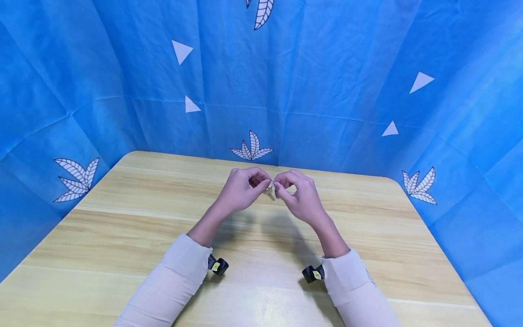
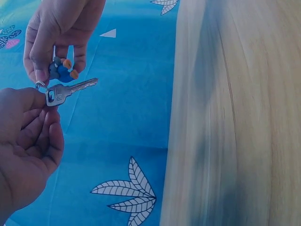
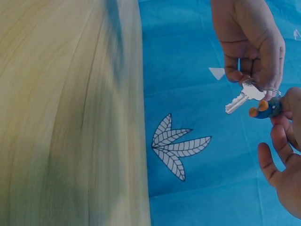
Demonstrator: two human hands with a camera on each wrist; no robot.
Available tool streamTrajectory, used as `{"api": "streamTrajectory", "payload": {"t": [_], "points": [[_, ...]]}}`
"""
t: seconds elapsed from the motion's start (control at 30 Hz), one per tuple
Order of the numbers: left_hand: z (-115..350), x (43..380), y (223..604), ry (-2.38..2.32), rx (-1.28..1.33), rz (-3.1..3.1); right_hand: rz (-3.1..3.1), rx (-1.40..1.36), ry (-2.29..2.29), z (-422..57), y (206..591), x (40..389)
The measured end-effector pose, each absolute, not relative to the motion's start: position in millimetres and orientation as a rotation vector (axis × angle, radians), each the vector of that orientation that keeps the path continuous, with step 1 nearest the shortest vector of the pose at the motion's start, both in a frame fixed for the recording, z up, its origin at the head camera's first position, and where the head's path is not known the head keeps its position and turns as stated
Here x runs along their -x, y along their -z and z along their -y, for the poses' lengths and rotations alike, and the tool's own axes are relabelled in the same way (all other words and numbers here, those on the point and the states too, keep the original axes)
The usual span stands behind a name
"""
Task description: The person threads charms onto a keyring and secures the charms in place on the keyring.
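Both hands meet above the far half of the table. My left hand (image 1: 242, 188) pinches a silver key (image 2: 57, 95) near its head, with thumb and forefinger at the metal ring (image 2: 41, 85). The key's toothed blade (image 3: 236, 103) sticks out free of the fingers. Opposite, my right hand (image 1: 300, 194) pinches a small blue figurine charm with orange feet (image 2: 63, 70) beside the same ring. In the right wrist view the charm (image 3: 265, 109) hangs close to the key. Fingertips cover part of the ring.
A light wood-grain table (image 1: 143, 245) lies beneath the hands. Behind and at both sides hangs a blue curtain (image 1: 327, 81) with white leaf and triangle prints. A small black wrist camera (image 1: 218, 266) sits at the left cuff, another (image 1: 313, 274) at the right.
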State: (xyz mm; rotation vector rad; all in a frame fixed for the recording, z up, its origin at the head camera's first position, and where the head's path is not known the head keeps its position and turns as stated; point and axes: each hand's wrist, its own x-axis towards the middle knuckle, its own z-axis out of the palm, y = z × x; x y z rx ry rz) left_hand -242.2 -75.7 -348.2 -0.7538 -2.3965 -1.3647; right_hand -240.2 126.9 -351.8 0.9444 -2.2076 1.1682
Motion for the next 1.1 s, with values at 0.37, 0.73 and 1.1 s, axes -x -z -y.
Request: {"api": "streamTrajectory", "payload": {"t": [0.37, 0.73, 1.1], "points": [[77.3, 242.8, 346.9, 1.387, 0.780, 2.396, 2.256, -0.949, -1.138, -129.2, 347.6, 238.2], [77.0, 242.2, 346.1, 1.365, 0.809, 2.416, 2.275, -0.945, -1.158, -132.6, 348.2, 238.9], [77.3, 241.3, 345.3, 1.373, 0.781, 2.435, 2.287, -0.951, -1.148, -132.2, 348.0, 238.7]]}}
